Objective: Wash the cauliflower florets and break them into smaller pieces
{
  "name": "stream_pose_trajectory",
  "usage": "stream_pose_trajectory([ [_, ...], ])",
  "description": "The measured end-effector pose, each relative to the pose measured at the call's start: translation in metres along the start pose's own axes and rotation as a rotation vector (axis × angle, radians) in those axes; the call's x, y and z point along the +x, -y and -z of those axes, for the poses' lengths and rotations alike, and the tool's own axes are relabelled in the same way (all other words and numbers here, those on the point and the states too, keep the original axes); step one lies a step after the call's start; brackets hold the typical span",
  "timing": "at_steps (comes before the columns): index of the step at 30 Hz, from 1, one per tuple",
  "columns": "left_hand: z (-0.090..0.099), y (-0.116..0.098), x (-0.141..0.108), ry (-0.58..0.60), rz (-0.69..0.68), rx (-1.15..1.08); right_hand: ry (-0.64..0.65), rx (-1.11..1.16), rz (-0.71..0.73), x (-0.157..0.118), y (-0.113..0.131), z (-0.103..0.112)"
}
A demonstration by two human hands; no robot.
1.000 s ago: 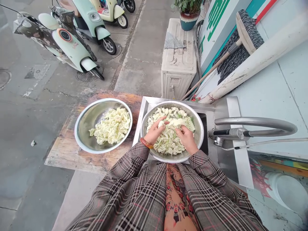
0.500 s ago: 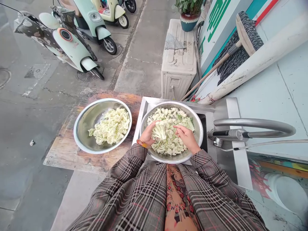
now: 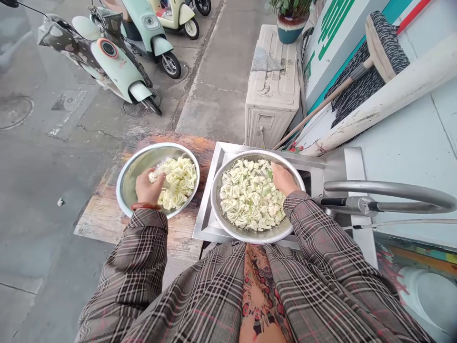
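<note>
My left hand (image 3: 148, 189) is over the left metal basin (image 3: 124, 183), fingers closed round a pale cauliflower floret (image 3: 153, 177). Beneath it, a heap of cauliflower pieces (image 3: 182, 176) fills the right side of that basin. My right hand (image 3: 284, 180) reaches into the right metal basin (image 3: 217, 224) near its far right wall. Its fingers are curled downward, and their tips are hidden, so what they grip cannot be made out. Many cauliflower florets (image 3: 246, 195) spread through the right basin, seemingly in water, with some green bits among them.
The left basin stands on a worn wooden board (image 3: 96, 214). A steel sink (image 3: 207, 228) carries the right basin, and a curved faucet (image 3: 392, 190) juts in at the right. Beyond are an outdoor unit (image 3: 271, 90), a mop (image 3: 382, 52) and parked scooters (image 3: 121, 66).
My left hand has gone left from the right basin to the left one with a cauliflower floret. My right hand has shifted up towards the right basin's far wall. The view has moved slightly.
</note>
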State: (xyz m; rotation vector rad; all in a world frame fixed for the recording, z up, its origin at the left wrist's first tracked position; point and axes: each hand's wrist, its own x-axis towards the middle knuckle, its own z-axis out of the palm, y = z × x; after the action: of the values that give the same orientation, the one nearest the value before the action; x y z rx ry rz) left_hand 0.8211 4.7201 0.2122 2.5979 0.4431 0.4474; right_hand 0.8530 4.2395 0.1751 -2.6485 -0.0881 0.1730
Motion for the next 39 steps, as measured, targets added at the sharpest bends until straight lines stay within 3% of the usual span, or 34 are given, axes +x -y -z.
stream_pose_trajectory([
  [2,0.005,0.005,-0.004,0.137,0.084,0.156,0.061,-0.001,-0.082,0.008,-0.002,-0.01],
  [4,0.009,-0.003,-0.01,0.176,0.125,0.246,0.137,0.025,-0.144,0.009,-0.003,-0.019],
  [8,0.015,-0.039,-0.017,-0.094,-0.03,0.12,0.215,0.071,-0.126,-0.001,-0.003,-0.026],
  [11,0.008,-0.073,-0.017,-0.106,-0.137,-0.163,0.202,0.137,-0.093,-0.014,-0.003,-0.022],
  [15,-0.029,-0.12,-0.026,0.108,-0.21,-0.405,0.088,0.509,-0.082,-0.032,-0.011,-0.004],
  [17,-0.055,-0.143,-0.035,0.248,-0.301,-0.432,0.031,0.545,-0.068,-0.038,-0.017,0.007],
  [21,-0.11,-0.189,-0.055,0.52,-0.517,-0.378,0.011,0.24,-0.008,-0.04,-0.013,0.015],
  [24,-0.143,-0.218,-0.068,0.686,-0.587,-0.253,0.063,-0.009,-0.043,-0.034,0.008,-0.001],
  [28,-0.167,-0.23,-0.083,0.785,-0.513,-0.121,0.103,-0.145,-0.122,-0.027,0.032,-0.029],
  [31,-0.167,-0.218,-0.085,0.787,-0.462,-0.1,0.114,0.111,-0.16,-0.03,0.028,-0.029],
  [33,-0.16,-0.207,-0.081,0.779,-0.393,-0.14,0.05,0.345,-0.18,-0.036,0.017,-0.02],
  [36,-0.144,-0.194,-0.076,0.794,-0.117,-0.51,-0.036,0.64,-0.191,-0.049,0.005,-0.001],
  [39,-0.126,-0.19,-0.077,0.943,0.214,-1.055,-0.032,0.87,-0.2,-0.061,0.008,0.009],
])
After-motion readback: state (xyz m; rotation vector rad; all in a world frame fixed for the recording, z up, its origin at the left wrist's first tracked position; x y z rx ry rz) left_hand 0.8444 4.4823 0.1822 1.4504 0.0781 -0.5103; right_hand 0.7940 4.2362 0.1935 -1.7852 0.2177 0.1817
